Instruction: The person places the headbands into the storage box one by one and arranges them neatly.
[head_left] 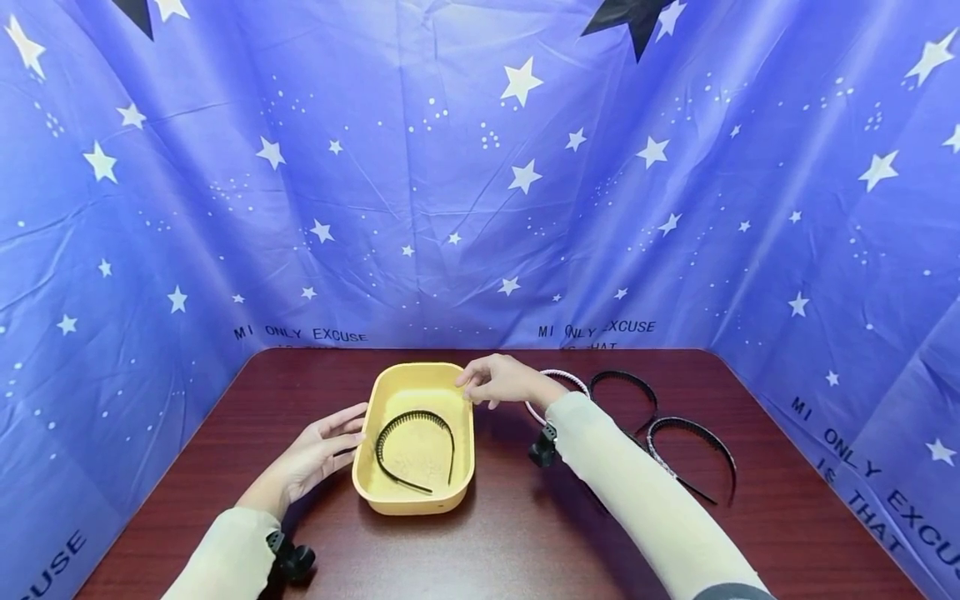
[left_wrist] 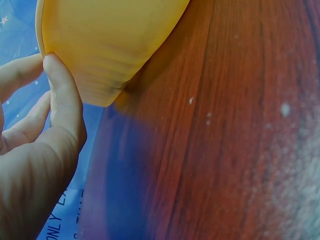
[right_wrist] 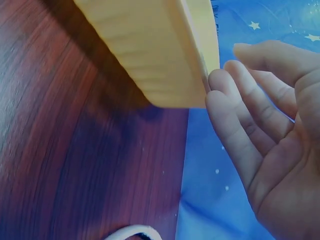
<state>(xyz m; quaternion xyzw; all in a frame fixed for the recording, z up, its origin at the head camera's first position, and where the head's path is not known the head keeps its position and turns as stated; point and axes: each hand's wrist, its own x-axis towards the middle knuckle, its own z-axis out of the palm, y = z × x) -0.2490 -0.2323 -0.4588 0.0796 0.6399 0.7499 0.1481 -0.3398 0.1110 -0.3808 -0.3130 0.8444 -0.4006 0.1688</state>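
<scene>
One bin (head_left: 414,505), hands (head_left: 317,457) (head_left: 508,380) at opposite edges, tabletop (head_left: 427,562) in front

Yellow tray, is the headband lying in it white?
No, the head view shows a black headband in the yellow tray, while the white headband lies outside it on the table.

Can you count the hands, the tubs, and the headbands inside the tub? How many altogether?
Hands: 2, the left hand and right hand
Tubs: 1, the yellow tub
Headbands inside: 1, the black headband
Total: 4
</scene>
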